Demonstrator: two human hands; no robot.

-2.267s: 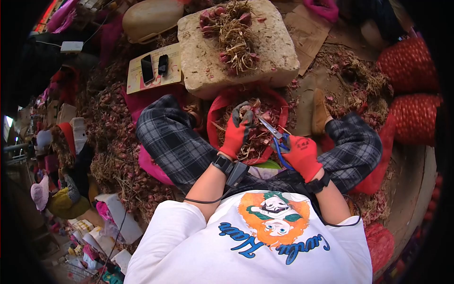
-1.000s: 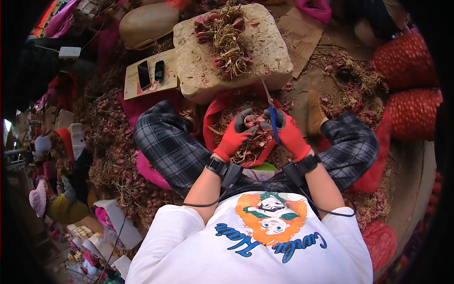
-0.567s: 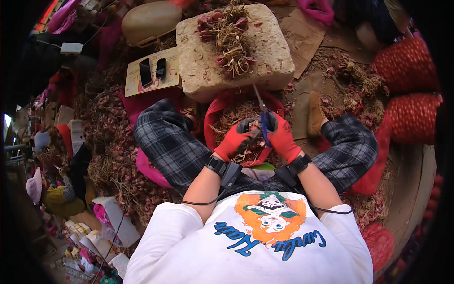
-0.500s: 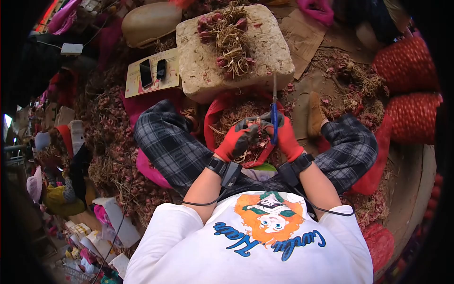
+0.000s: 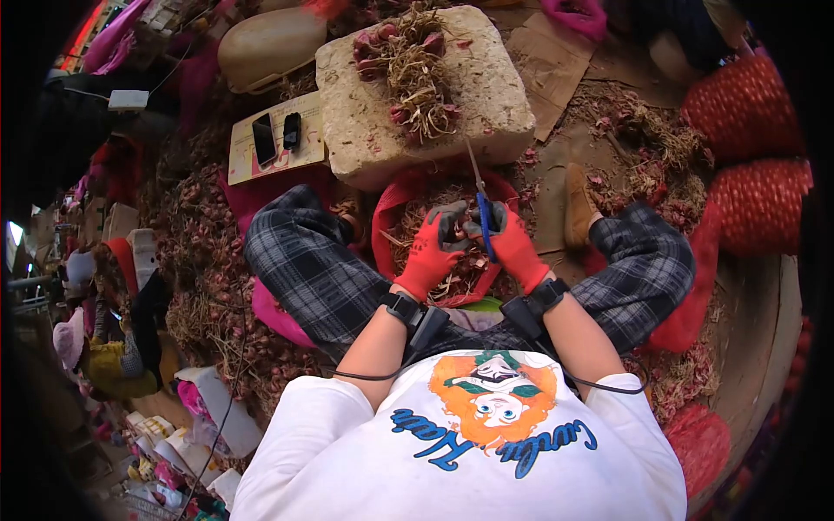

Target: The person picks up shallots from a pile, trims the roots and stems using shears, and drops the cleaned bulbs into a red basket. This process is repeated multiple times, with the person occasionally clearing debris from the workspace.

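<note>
My right hand [image 5: 516, 250], in a red and black work glove, is closed around the blue-handled scissors [image 5: 485, 224]. The slim blades point up toward the pale block. Beside it my left hand [image 5: 429, 250], gloved alike, is closed, its fingertips pinching what looks like a small shallot, mostly hidden. Both hands are above a red mesh bag [image 5: 382, 227] holding dry stalks and trimmings, between my knees. On the foam block [image 5: 365, 113] just beyond lies a bunch of shallots [image 5: 415, 78] with dry, tangled stems.
A phone [image 5: 265, 140] and a small black device [image 5: 292, 130] rest on a board [image 5: 248, 169] left of the block. Heaped shallots [image 5: 204, 260] cover the floor at left. Full red mesh sacks [image 5: 743, 108] stand at right. A person in yellow [image 5: 117, 369] sits far left.
The scissors have swung so their blades lean left, and the right hand has shifted slightly left. The left hand's fingers have curled up, with less stalk material visible in them.
</note>
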